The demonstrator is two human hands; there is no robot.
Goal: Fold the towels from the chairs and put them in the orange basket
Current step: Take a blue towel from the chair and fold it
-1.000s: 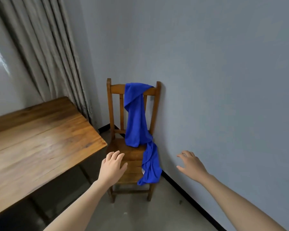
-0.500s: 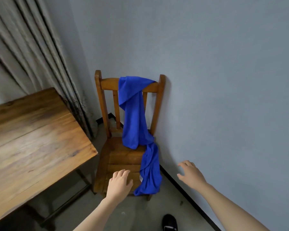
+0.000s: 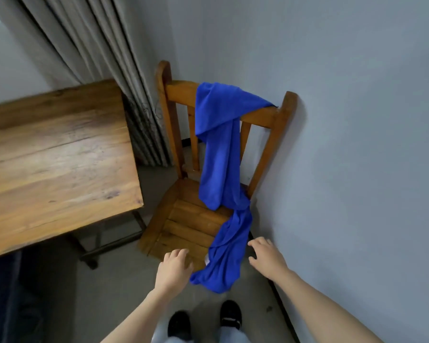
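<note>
the blue towel (image 3: 219,154) hangs over the chair (image 3: 183,219) back, its tail trailing off the seat's front. the left hand (image 3: 174,271) and right hand (image 3: 266,258) flank that tail, both spread and empty. better to pinch two corners than bunch it.

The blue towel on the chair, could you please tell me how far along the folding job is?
Nothing looks done yet: the blue towel is draped unfolded over the back of the chair, its end trailing off the seat. In hand: the left hand and right hand are open on either side of that end, not gripping. Left: lifting, folding, and the basket, which is out of view.
</note>
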